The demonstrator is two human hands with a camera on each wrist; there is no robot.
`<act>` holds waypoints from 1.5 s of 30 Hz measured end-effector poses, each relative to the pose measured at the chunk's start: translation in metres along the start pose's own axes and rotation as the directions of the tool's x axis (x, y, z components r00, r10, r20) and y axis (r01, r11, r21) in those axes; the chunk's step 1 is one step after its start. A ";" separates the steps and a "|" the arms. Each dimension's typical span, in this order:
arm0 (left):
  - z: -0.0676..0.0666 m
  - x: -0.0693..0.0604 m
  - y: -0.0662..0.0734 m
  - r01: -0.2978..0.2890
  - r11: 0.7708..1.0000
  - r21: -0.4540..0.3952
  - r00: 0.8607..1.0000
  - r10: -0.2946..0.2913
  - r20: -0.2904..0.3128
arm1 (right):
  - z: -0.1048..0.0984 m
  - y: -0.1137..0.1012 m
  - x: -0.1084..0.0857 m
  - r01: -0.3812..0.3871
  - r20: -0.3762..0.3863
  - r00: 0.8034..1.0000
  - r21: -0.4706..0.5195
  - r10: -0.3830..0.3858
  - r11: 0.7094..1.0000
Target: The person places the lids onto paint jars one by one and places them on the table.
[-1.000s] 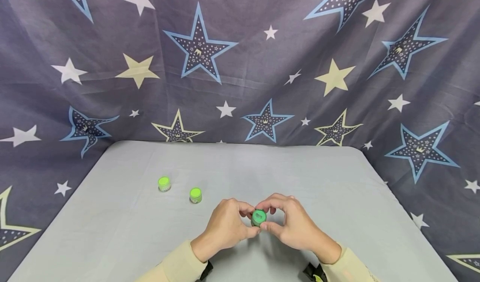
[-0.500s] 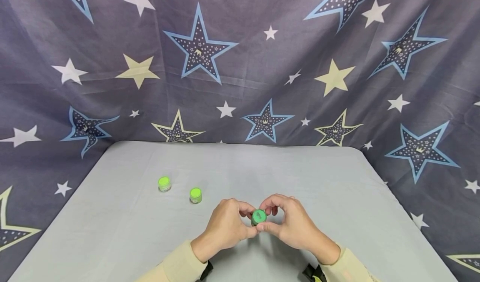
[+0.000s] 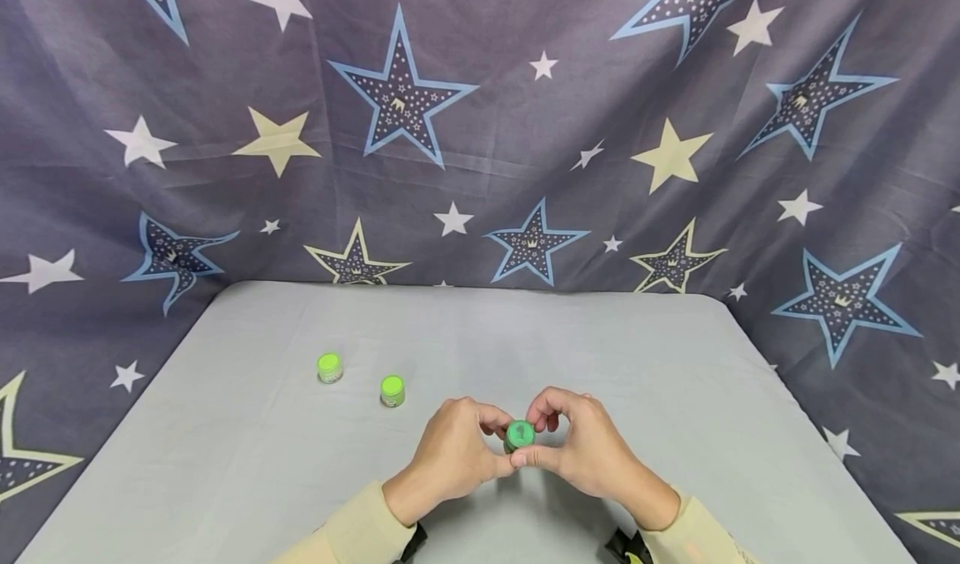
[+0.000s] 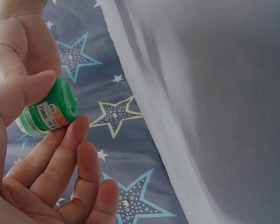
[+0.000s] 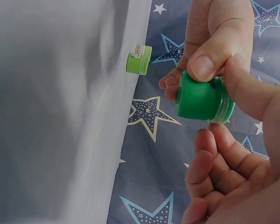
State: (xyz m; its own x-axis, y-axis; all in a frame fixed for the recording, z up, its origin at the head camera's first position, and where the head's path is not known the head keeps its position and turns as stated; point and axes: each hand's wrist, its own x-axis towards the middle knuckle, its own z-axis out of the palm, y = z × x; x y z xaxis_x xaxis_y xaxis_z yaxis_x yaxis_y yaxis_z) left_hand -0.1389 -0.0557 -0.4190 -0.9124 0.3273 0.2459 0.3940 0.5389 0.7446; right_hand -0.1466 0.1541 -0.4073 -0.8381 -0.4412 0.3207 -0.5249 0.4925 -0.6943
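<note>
My left hand (image 3: 459, 449) holds a small green paint jar (image 3: 519, 437) just above the table. In the left wrist view, its thumb (image 4: 35, 88) lies on one side of the jar (image 4: 49, 109) and fingertips support the other; the label reads "deli". My right hand (image 3: 592, 446) pinches the clear ribbed lid (image 5: 225, 106), which faces up. Its thumb (image 5: 245, 88) and index fingertip stand on opposite sides of that rim. Two lighter green jars stand upright to the left, one nearer (image 3: 392, 391) and one farther (image 3: 329, 367).
The pale grey table (image 3: 247, 456) spreads around the hands. A dark curtain (image 3: 480, 172) printed with stars hangs behind its back edge and along both sides. One lighter jar (image 5: 139, 59) also shows in the right wrist view.
My right index finger has shifted from the jar's far edge to its right side, and the right thumb has slid slightly left along the near edge. The left hand keeps its hold.
</note>
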 end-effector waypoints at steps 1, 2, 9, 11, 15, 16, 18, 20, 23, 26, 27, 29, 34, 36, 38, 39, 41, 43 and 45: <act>0.000 0.000 0.000 0.001 1.000 -0.001 1.000 -0.001 0.002 | 0.000 0.000 0.000 0.000 0.000 1.000 0.001 0.000 1.000; 0.000 0.000 0.000 0.001 1.000 -0.001 1.000 -0.001 0.003 | 0.000 0.000 0.000 0.001 0.000 1.000 0.002 -0.001 1.000; -0.001 0.000 0.000 0.006 1.000 0.016 1.000 -0.006 0.004 | -0.001 0.001 -0.001 0.038 0.000 0.999 -0.027 -0.038 0.999; -0.001 -0.001 0.000 0.007 1.000 0.016 1.000 -0.007 0.003 | -0.001 0.001 -0.002 0.060 0.013 0.998 -0.025 -0.060 0.998; -0.001 -0.001 0.000 0.009 1.000 0.014 1.000 -0.009 0.001 | -0.002 0.001 -0.002 0.111 0.045 0.993 -0.008 -0.110 0.994; -0.001 -0.001 0.000 0.007 1.000 0.015 1.000 -0.007 0.000 | -0.002 0.001 -0.001 0.120 0.051 0.992 -0.003 -0.119 0.993; -0.001 -0.001 0.000 0.002 1.000 0.019 1.000 -0.002 -0.001 | -0.002 0.001 -0.001 0.134 0.059 0.989 0.002 -0.134 0.991; -0.001 -0.001 -0.001 -0.004 1.000 0.021 1.000 0.004 -0.001 | -0.002 0.001 -0.001 0.142 0.063 0.988 0.006 -0.142 0.990; -0.001 -0.001 -0.001 -0.010 1.000 0.023 1.000 0.010 -0.001 | -0.003 0.000 -0.001 0.134 0.066 0.989 0.007 -0.134 0.991; -0.001 -0.001 -0.001 -0.010 1.000 0.023 1.000 0.010 -0.003 | -0.003 0.000 -0.001 0.130 0.062 0.990 -0.004 -0.130 0.991; -0.001 -0.001 -0.001 -0.009 1.000 0.022 1.000 0.009 -0.004 | -0.003 0.001 -0.001 0.131 0.059 0.990 -0.009 -0.130 0.991; -0.001 0.000 -0.001 -0.005 1.000 0.021 1.000 0.005 -0.006 | -0.002 0.001 -0.001 0.131 0.050 0.990 -0.022 -0.130 0.991; 0.000 0.000 -0.001 0.001 1.000 0.016 1.000 -0.001 -0.003 | -0.002 0.002 -0.001 0.126 0.024 0.992 -0.044 -0.125 0.991; -0.001 0.000 -0.001 0.003 1.000 0.015 1.000 -0.003 -0.001 | -0.001 0.002 -0.001 0.123 0.011 0.992 -0.050 -0.123 0.991; -0.001 0.000 0.000 0.005 1.000 0.012 1.000 -0.005 0.000 | -0.001 0.002 -0.001 0.122 -0.001 0.992 -0.056 -0.122 0.991; -0.001 0.000 0.000 0.006 1.000 0.010 1.000 -0.006 -0.001 | -0.001 0.002 0.000 0.121 -0.006 0.993 -0.059 -0.122 0.991; -0.001 0.000 0.000 0.006 1.000 0.007 1.000 -0.006 -0.001 | -0.001 0.001 0.000 0.117 -0.014 0.993 -0.062 -0.118 0.991; -0.001 0.000 0.000 0.007 1.000 0.005 1.000 -0.007 -0.001 | -0.001 0.001 0.000 0.105 -0.016 0.994 -0.064 -0.106 0.992; -0.001 0.000 0.000 0.004 1.000 0.005 1.000 -0.004 -0.003 | -0.001 0.001 0.000 0.086 -0.017 0.996 -0.062 -0.087 0.994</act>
State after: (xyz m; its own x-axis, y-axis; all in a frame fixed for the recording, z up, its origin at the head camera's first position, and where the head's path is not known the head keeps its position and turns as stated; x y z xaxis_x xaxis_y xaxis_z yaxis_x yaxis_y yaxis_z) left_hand -0.1389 -0.0561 -0.4185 -0.9144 0.3225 0.2446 0.3906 0.5445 0.7423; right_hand -0.1470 0.1554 -0.4080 -0.7917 -0.4694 0.3909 -0.6030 0.4984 -0.6229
